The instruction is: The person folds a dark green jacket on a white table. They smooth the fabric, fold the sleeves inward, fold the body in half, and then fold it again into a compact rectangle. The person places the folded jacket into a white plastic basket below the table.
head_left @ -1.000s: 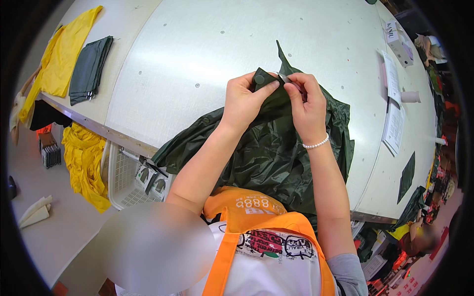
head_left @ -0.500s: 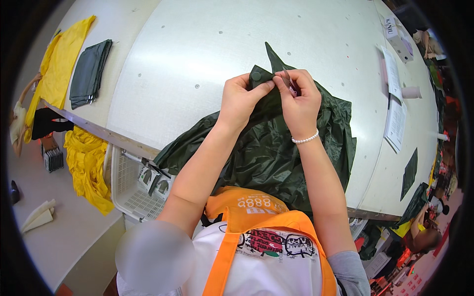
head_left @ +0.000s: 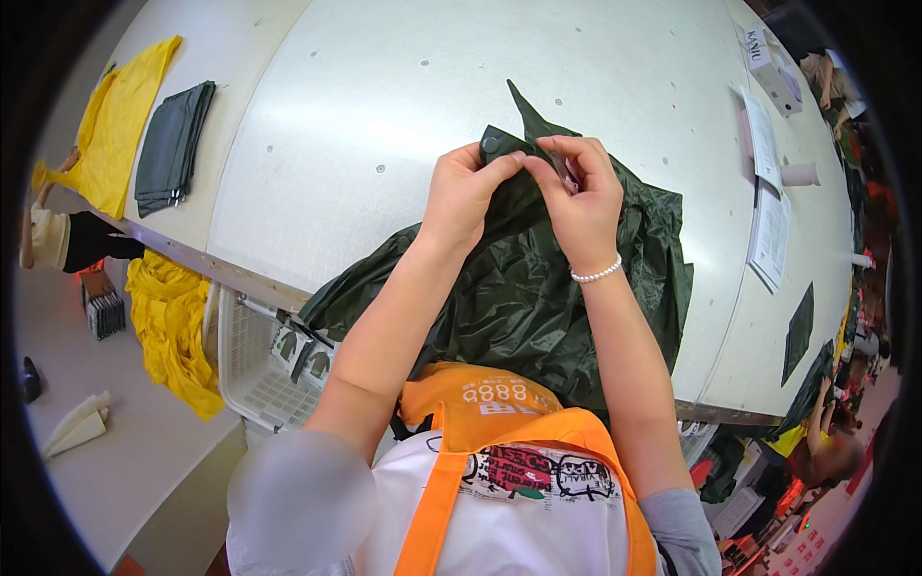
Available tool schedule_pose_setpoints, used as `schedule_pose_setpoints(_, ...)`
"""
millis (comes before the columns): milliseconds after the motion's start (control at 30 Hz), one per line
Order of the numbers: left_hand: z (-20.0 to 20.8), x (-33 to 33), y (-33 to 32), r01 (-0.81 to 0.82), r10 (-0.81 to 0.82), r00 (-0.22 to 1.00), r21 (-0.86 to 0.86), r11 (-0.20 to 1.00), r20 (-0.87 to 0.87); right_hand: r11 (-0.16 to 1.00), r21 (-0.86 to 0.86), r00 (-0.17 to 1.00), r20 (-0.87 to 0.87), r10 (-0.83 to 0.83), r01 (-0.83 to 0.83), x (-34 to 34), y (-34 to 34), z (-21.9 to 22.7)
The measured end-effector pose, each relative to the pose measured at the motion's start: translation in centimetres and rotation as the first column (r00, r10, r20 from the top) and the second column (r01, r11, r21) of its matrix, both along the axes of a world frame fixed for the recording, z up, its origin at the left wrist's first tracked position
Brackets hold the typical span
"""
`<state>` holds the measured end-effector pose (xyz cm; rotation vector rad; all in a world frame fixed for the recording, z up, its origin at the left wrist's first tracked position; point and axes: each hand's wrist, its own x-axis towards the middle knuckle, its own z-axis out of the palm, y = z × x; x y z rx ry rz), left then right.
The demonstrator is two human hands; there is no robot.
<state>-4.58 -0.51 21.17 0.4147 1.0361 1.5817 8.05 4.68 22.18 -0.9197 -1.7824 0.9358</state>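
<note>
A dark green garment of thin shiny fabric [head_left: 538, 307] lies bunched on the table in front of me. My left hand [head_left: 461, 197] pinches a folded edge of it between thumb and fingers, beside a round snap button [head_left: 491, 145]. A pointed strip of the fabric sticks up beyond my hands. My right hand [head_left: 584, 197], with a white bead bracelet at its wrist, has its thumb tip against the same edge, close to my left thumb. Tucked in its curled fingers are small thread snips [head_left: 571, 180], mostly hidden by the hand.
Folded dark green pieces [head_left: 175, 146] and yellow cloth [head_left: 125, 125] lie at the left, where another person stands. Below are a yellow heap [head_left: 171, 331] and a white basket [head_left: 252, 360]. Papers [head_left: 768, 235], a box [head_left: 771, 69] and a small green piece [head_left: 797, 331] lie right.
Both hands and the pinched edge have shifted slightly left. My right fingers have lifted a little, and the snips' blade shows less. At the left, the other person's yellow cloth has moved.
</note>
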Motion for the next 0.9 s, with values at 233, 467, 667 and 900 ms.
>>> schedule_pose_setpoints(233, 0.4, 0.2, 0.0, 0.019, -0.019, 0.999, 0.009, 1.000, -0.028, 0.986, -0.147, 0.995, -0.053, -0.086, 0.078, -0.8, 0.0, -0.4)
schedule_pose_setpoints(467, 0.4, 0.3, 0.1, -0.056, 0.055, 0.995, 0.002, 0.998, 0.089, 0.990, -0.138, 0.999, -0.048, 0.018, -0.025, 1.4, -0.9, -1.1)
schedule_pose_setpoints(667, 0.3, 0.0, 0.0, -0.031, 0.035, 0.990, -0.026, 0.999, 0.137, 0.998, 0.066, 0.992, 0.120, -0.033, 0.025, 0.9, -0.9, -1.3)
schedule_pose_setpoints(900, 0.2, 0.0, -0.1, -0.023, 0.026, 0.986, -0.023, 0.999, 0.167, 0.985, 0.165, 0.988, 0.136, -0.073, 0.050, -0.1, -0.8, -0.9)
